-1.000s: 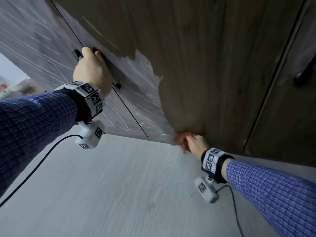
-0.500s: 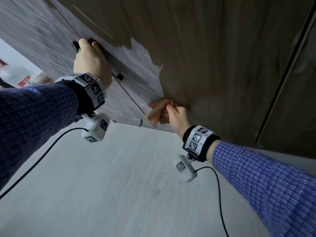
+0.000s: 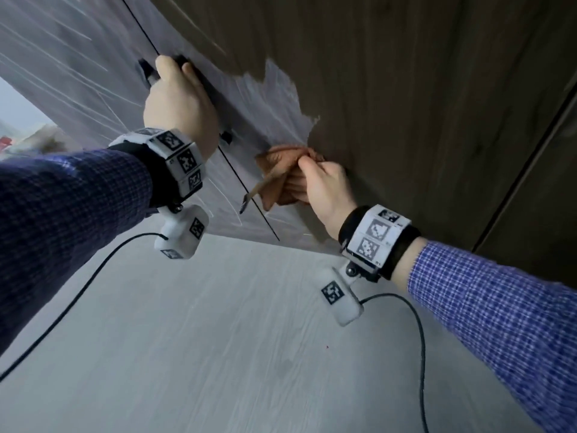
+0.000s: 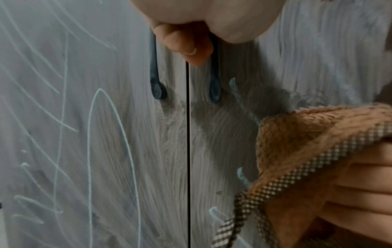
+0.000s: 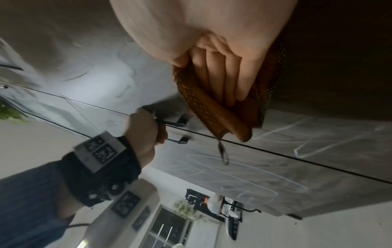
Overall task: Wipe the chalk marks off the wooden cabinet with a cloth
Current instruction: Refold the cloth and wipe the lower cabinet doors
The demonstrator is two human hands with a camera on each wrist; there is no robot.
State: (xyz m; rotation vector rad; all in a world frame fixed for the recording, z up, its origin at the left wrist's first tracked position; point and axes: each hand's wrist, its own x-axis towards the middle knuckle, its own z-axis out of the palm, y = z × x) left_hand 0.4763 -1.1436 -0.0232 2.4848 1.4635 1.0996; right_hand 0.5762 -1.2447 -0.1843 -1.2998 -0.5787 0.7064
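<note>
— Where is the cloth?

— Bunched in the right hand, whose fingers curl round it and press it flat on the wooden cabinet, just at the edge where smeared chalk marks meet clean dark wood.

— And the left hand?

— It grips the dark door handles beside the seam between two doors, fingers wrapped round them. Chalk scrawls cover the door left of the seam.
</note>
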